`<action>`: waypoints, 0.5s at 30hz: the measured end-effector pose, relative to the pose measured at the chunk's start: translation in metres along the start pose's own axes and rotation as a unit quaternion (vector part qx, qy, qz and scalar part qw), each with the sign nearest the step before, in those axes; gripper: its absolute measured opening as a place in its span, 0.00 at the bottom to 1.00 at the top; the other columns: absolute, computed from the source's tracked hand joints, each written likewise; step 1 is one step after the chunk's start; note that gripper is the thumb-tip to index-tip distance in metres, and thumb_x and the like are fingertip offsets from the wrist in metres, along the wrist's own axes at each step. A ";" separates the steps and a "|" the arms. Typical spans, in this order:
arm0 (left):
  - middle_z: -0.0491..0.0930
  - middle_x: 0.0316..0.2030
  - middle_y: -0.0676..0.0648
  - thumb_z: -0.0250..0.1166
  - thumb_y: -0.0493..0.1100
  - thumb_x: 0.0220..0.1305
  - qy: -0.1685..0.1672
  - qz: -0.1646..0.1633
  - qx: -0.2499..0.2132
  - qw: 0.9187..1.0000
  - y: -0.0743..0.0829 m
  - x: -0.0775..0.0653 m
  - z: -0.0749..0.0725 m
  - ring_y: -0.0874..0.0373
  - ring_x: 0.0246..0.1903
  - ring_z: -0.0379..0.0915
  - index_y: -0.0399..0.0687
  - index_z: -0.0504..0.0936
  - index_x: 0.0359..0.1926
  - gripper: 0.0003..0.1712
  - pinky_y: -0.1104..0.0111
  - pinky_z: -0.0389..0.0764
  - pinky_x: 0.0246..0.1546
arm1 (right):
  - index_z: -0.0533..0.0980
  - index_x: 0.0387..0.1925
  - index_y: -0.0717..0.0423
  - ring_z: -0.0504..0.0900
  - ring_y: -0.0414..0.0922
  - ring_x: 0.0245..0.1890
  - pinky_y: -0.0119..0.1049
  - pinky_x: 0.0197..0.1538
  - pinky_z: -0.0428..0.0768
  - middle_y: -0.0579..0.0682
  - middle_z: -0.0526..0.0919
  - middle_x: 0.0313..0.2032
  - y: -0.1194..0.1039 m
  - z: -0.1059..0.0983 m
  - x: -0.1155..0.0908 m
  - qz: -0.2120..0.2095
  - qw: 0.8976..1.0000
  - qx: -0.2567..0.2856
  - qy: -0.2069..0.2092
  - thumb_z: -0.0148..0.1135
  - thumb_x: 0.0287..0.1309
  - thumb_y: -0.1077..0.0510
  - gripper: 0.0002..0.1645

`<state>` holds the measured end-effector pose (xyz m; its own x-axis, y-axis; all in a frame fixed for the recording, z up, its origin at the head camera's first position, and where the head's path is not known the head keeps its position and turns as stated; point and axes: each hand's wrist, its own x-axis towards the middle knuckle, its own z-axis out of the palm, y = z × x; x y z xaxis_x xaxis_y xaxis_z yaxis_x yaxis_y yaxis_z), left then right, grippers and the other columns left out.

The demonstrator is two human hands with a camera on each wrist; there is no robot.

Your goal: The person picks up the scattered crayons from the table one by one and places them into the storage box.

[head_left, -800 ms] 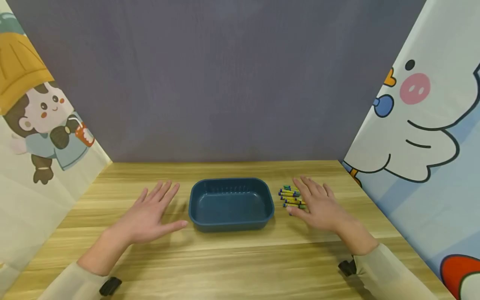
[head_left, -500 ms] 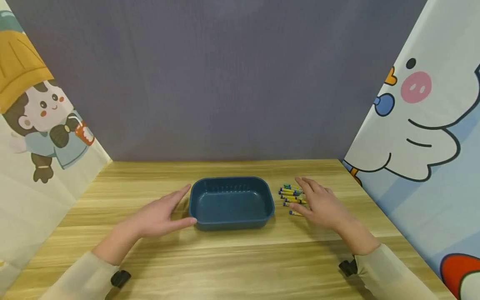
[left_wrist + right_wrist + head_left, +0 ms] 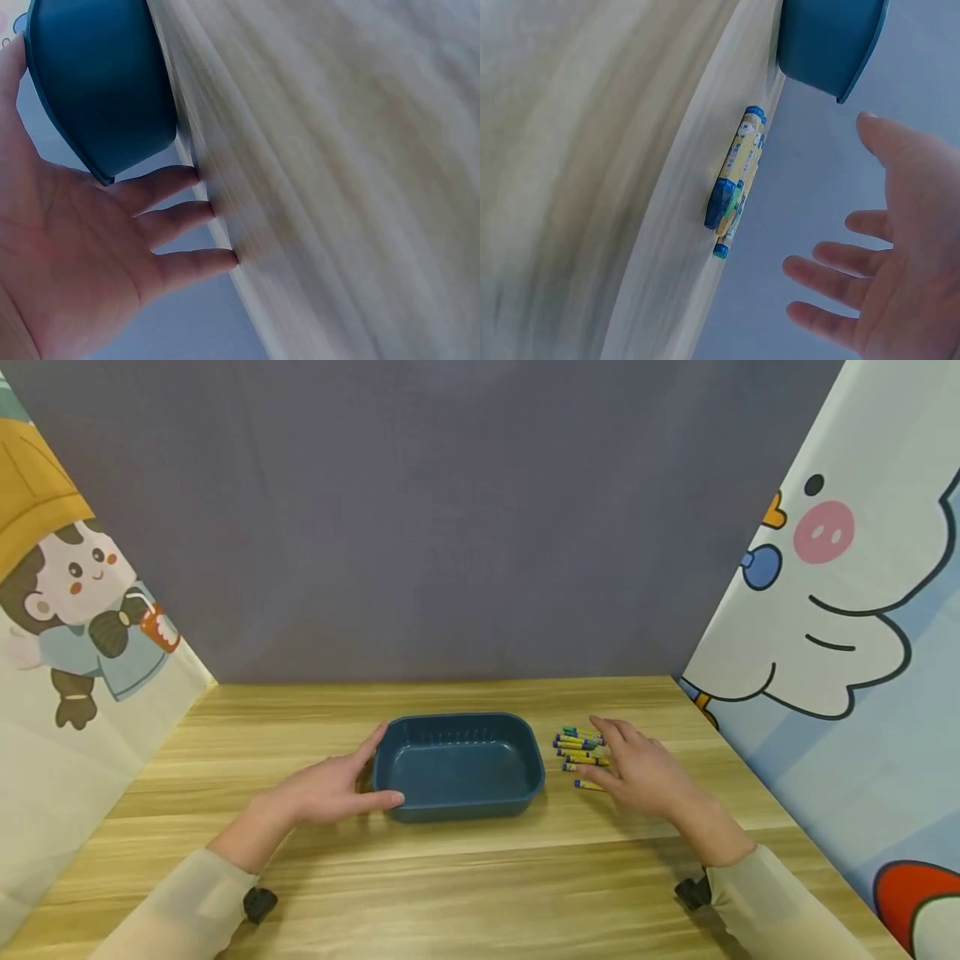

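Note:
A dark blue rectangular plastic basin (image 3: 459, 812) sits at the middle of the wooden table. My left hand (image 3: 327, 791) is at its left end, thumb over the near left rim and forefinger at the far left corner. In the left wrist view, the fingers (image 3: 184, 264) of that hand reach straight down to the tabletop beside the basin wall (image 3: 105, 82). Several yellow-wrapped crayons (image 3: 574, 744) with blue and green ends lie right of the basin. Over their right side hovers my right hand (image 3: 647, 770), fingers loosely spread and holding nothing; it partly hides them.
The wooden tabletop (image 3: 465, 893) runs back to a grey panel (image 3: 450, 527). Cartoon-printed panels stand along the left (image 3: 82, 635) and right (image 3: 840, 610) sides. Each sleeve cuff carries a black device, one by the left wrist (image 3: 260, 904), one by the right (image 3: 693, 892).
My left hand has moved right from beside the basin to its left rim. My right hand has drawn its fingers slightly closer together over the crayons. The basin stays in place.

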<state>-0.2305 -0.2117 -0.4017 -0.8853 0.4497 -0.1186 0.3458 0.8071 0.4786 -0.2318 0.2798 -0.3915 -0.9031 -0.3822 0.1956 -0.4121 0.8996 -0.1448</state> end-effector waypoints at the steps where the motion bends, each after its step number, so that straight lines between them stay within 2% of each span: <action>1: 0.65 0.80 0.28 0.62 0.80 0.70 -0.004 -0.002 -0.005 1.000 0.000 0.001 0.000 0.36 0.67 0.81 0.61 0.28 0.91 0.70 0.41 0.80 0.66 | 0.59 0.85 0.59 0.81 0.70 0.66 0.73 0.67 0.76 0.70 0.71 0.76 0.002 0.000 0.001 0.004 1.000 0.005 -0.002 0.61 0.79 0.34 0.50; 5: 0.65 0.79 0.26 0.63 0.80 0.70 -0.012 -0.006 -0.017 1.000 0.000 0.002 -0.001 0.34 0.70 0.78 0.64 0.26 0.90 0.71 0.40 0.77 0.70 | 0.62 0.84 0.58 0.81 0.71 0.65 0.71 0.64 0.80 0.71 0.71 0.76 0.019 0.002 0.009 0.025 0.998 0.055 -0.023 0.58 0.82 0.35 0.46; 8: 0.67 0.78 0.24 0.64 0.79 0.70 -0.012 -0.007 -0.018 1.000 0.000 0.003 0.000 0.33 0.70 0.78 0.64 0.25 0.90 0.71 0.39 0.76 0.71 | 0.67 0.81 0.62 0.83 0.68 0.64 0.67 0.61 0.83 0.70 0.75 0.73 0.040 0.008 0.019 0.034 0.992 0.116 -0.037 0.59 0.83 0.41 0.39; 11: 0.69 0.76 0.23 0.65 0.79 0.70 -0.011 -0.008 -0.017 1.000 0.000 0.003 0.000 0.33 0.69 0.79 0.62 0.26 0.90 0.72 0.39 0.76 0.71 | 0.75 0.74 0.64 0.86 0.61 0.58 0.61 0.60 0.85 0.66 0.84 0.65 0.061 0.013 0.029 0.037 0.986 0.160 -0.038 0.62 0.82 0.50 0.30; 13: 0.70 0.75 0.22 0.65 0.78 0.70 -0.012 -0.010 -0.018 1.000 0.000 0.003 0.001 0.34 0.68 0.79 0.62 0.26 0.90 0.72 0.39 0.76 0.70 | 0.82 0.66 0.62 0.88 0.54 0.53 0.53 0.57 0.87 0.60 0.89 0.57 0.071 0.014 0.032 0.038 0.982 0.180 -0.040 0.65 0.80 0.53 0.23; 15: 0.73 0.73 0.22 0.65 0.78 0.69 -0.016 -0.012 -0.019 1.000 0.001 0.003 0.001 0.37 0.64 0.82 0.61 0.26 0.90 0.72 0.39 0.77 0.69 | 0.86 0.60 0.58 0.88 0.47 0.48 0.46 0.52 0.87 0.55 0.91 0.52 0.077 0.012 0.030 0.036 0.975 0.209 -0.061 0.68 0.78 0.54 0.18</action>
<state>-0.2330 -0.2095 -0.4023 -0.8825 0.4433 -0.1570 0.3127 0.8025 0.5081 -0.2925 0.3354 -0.4081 -0.9288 -0.3662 0.0560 -0.3365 0.7707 -0.5411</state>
